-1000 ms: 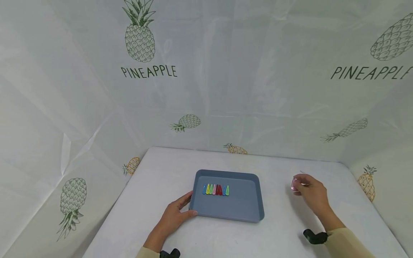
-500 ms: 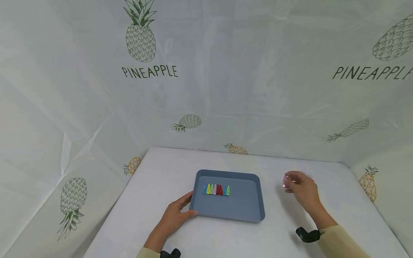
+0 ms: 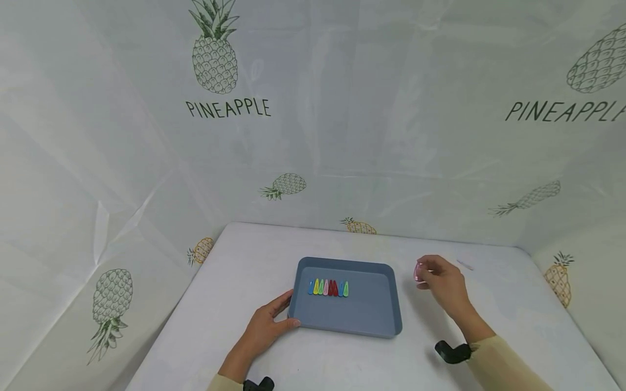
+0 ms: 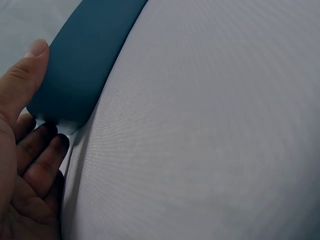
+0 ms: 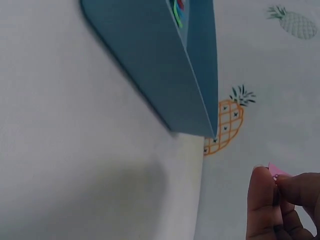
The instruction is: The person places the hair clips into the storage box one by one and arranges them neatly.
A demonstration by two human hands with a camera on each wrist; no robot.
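Note:
A shallow blue-grey tray [image 3: 362,320] lies on the table, with a row of several small snap hair clips [image 3: 329,288] inside it, in blue, yellow, green, pink and red. My left hand [image 3: 264,330] holds the tray's near left corner. In the left wrist view the thumb [image 4: 30,70] rests against the tray wall and the curved fingers [image 4: 45,165] are beside the corner. Right of the tray, my right hand [image 3: 444,285] is raised above the table. It pinches a small shiny pink piece [image 3: 418,271] between thumb and fingers; these mostly hide it, so its kind is unclear.
A thin pale pink strip [image 3: 465,265] lies on the white table [image 3: 352,361] behind the right hand. White sheeting [image 3: 371,136] with pineapple prints surrounds the table at the back and sides.
My right hand has moved left toward the tray with the pink piece, uncovering the pale strip on the table. The left hand and tray have stayed in place.

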